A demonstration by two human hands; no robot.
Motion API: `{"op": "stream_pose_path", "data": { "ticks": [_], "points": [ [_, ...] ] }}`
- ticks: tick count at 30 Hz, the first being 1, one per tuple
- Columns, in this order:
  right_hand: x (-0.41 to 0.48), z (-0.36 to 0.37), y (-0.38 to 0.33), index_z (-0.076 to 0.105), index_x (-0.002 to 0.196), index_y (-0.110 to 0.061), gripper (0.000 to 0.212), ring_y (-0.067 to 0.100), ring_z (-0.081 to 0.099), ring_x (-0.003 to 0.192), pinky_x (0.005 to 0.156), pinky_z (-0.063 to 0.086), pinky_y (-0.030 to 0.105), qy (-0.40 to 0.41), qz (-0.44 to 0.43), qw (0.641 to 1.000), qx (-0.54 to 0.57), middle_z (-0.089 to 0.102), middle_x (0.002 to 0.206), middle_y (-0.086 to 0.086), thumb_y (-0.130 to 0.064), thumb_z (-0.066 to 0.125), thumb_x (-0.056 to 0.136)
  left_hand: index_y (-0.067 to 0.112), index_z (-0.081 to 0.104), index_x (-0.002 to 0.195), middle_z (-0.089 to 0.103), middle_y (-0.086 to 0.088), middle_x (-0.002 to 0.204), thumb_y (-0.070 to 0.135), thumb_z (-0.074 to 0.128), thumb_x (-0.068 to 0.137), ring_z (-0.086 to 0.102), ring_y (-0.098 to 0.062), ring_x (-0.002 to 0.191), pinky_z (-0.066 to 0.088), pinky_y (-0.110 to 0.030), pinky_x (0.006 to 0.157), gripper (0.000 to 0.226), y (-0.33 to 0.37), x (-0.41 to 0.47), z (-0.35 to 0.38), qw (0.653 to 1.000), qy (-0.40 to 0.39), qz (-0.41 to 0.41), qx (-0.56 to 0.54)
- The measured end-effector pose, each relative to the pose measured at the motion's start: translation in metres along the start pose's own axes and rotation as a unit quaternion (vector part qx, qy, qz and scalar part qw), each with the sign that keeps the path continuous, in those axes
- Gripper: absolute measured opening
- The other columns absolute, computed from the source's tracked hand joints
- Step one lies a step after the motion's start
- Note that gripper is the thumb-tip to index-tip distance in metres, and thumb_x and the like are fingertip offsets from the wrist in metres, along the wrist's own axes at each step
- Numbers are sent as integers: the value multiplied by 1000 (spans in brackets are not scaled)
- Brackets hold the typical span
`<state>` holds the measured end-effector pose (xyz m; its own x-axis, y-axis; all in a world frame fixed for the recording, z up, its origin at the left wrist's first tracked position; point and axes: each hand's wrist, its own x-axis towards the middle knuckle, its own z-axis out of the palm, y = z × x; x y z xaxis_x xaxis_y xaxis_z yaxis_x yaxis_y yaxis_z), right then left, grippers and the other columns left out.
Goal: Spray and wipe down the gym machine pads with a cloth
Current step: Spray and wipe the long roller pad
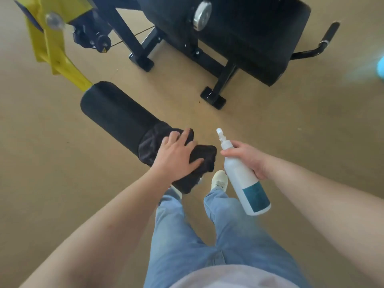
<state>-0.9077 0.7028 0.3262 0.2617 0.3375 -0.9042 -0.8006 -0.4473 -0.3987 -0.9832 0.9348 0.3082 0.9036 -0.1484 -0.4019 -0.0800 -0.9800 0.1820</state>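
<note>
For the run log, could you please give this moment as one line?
step: wipe | left hand: pressing dark cloth on roller pad | right hand: holding spray bottle

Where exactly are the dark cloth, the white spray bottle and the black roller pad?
Dark crumpled cloth (205,154): head view, bunched fold nearest the bottle.
White plastic spray bottle (237,177): head view, bare body above the teal label.
Black cylindrical roller pad (116,115): head view, uncovered middle of its top.
</note>
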Motion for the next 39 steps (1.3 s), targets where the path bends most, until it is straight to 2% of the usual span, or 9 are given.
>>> {"op": "stream_pose_path", "data": {
  "ticks": [2,4,11,14,16,20,25,33,39],
  "points": [
    [5,2,-4,59,131,-33,38,32,69,84,80,60,48,8,1,1000,-23,70,104,15,-30,71,96,34,55,134,26,-10,164,73,33,91,11,-42,149,4,-62,119,62,-9,9,-4,994,-42,-88,43],
    [9,4,-6,57,133,-34,40,32,70,85,80,60,47,14,-2,999,-32,70,107,15,-31,71,95,29,58,130,43,-5,157,61,31,95,10,-39,154,-21,-70,113,54,-11,9,0,995,-23,-79,54],
    [4,13,-14,63,124,-31,29,30,67,77,79,58,47,15,-21,1000,-10,70,92,12,-28,71,96,13,68,117,69,1,126,43,33,103,54,-18,133,23,-43,121,48,21,-25,26,991,37,93,-93],
    [0,18,-21,62,124,-27,27,30,67,79,76,59,45,-7,15,999,-44,70,96,14,-31,69,98,12,58,95,62,-1,79,42,36,100,60,-25,78,46,-44,81,38,14,-28,1,978,46,16,-204],
    [-3,22,-25,63,124,-22,29,32,69,81,74,60,43,-26,56,994,-89,71,99,17,-35,69,98,16,52,104,58,0,71,39,46,97,59,-26,69,47,-40,64,25,4,-29,-7,977,11,-47,-207],
    [2,35,-32,64,125,-14,42,32,70,82,79,60,45,-37,89,985,-144,71,97,17,-39,72,94,31,50,102,60,10,72,63,46,94,60,-17,68,51,-34,62,33,-10,-43,-6,987,-24,-106,-118],
    [8,50,-23,64,125,-9,50,32,73,80,76,61,42,-40,137,971,-191,75,96,15,-43,75,90,29,55,99,64,8,76,55,54,96,63,-15,71,51,-32,59,26,-30,-56,-7,928,3,-237,-288],
    [14,56,-19,61,125,-13,45,31,73,81,77,62,42,-19,119,971,-205,75,101,16,-40,73,91,30,57,101,65,9,83,54,52,98,63,-12,76,52,-31,63,25,-34,-56,-15,912,3,-224,-343],
    [24,70,-27,64,123,-14,42,33,73,97,97,58,49,19,95,960,-263,75,108,13,-41,71,92,26,56,94,62,8,83,49,54,98,60,-11,76,48,-31,61,23,-35,-62,-22,870,116,-278,-391]
  ]
}}
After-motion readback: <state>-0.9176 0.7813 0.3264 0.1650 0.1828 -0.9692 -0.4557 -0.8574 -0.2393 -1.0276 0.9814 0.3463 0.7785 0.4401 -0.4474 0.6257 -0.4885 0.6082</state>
